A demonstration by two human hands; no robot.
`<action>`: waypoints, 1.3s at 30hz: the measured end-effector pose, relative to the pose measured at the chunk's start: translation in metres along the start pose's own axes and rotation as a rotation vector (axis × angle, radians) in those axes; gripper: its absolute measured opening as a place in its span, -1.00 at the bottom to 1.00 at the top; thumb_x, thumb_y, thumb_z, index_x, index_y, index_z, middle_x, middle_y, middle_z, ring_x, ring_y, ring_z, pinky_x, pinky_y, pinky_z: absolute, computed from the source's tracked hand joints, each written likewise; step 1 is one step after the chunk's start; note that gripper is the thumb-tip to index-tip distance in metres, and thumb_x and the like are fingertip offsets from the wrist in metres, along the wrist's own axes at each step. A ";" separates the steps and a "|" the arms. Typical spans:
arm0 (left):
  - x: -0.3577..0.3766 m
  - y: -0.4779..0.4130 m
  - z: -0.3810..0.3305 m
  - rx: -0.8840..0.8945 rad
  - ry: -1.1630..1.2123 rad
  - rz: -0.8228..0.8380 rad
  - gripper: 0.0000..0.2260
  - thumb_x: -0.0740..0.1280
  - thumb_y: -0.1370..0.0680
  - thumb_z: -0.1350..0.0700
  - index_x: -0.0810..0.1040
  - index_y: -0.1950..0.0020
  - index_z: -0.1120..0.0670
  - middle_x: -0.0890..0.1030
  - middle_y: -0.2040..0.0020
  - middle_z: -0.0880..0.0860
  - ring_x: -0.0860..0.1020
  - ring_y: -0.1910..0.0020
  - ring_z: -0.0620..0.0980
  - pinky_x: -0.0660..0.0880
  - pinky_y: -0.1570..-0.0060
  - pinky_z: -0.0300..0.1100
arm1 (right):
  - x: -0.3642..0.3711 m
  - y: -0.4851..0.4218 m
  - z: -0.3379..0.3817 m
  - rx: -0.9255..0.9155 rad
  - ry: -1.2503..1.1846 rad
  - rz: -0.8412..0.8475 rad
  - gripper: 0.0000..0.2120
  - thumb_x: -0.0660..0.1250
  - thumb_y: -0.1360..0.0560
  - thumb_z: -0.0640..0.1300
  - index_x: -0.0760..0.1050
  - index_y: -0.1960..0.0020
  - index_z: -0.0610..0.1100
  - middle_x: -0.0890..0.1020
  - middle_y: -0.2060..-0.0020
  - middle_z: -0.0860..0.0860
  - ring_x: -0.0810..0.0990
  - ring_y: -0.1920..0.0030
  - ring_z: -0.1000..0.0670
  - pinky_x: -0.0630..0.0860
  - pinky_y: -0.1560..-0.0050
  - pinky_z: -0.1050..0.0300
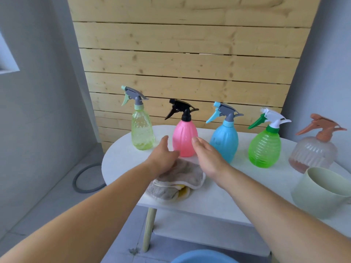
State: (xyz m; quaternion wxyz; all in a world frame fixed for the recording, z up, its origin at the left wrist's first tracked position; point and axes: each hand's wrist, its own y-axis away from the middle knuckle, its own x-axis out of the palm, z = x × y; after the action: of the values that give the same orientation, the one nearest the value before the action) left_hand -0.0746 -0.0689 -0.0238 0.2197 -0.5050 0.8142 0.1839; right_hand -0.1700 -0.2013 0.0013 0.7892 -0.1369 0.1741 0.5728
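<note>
Reaching in from both sides here: the left hand (164, 154) and right hand (206, 154) flank the pink spray bottle (183, 137), which stands upright near the back of the white table (218, 196), second from the left in a row of five sprayers. Neither hand grasps anything. The left one has its thumb up and fingers loosely spread, hanging low over a crumpled grey cloth (182, 177) just in front of the pink bottle; can't tell if it actually touches the cloth. The right hand is flat with straight fingers, its tips just beside the bottle's right flank, in the gap between it and the blue spray bottle (226, 141). Left of the pink one is a yellow-green spray bottle (142, 133), and further right are a bright green spray bottle (264, 149) and a clear ribbed one with a brown trigger (313, 154). A pale green cup (319, 194) sits at the table's right edge, a grey hose (83, 179) loops on the floor, and a wooden slat wall (190, 63) stands behind it all.
</note>
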 end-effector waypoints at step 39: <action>0.006 0.023 0.019 0.438 -0.357 0.016 -0.48 0.30 -0.60 -0.20 0.39 -0.52 -0.03 0.45 -0.42 0.01 0.41 -0.45 0.09 0.32 -0.35 -0.16 | -0.011 0.021 -0.035 -0.097 0.081 -0.115 -0.60 0.07 -0.67 0.02 0.45 -0.17 -0.31 0.53 -0.03 -0.21 0.48 -0.09 -0.10 0.40 -0.19 0.09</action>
State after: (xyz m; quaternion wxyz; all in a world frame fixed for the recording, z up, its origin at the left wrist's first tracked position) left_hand -0.0948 -0.0536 -0.0409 0.4620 -0.3988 0.7868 0.0912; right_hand -0.1974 -0.2188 -0.0263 0.8056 -0.2080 0.1699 0.5281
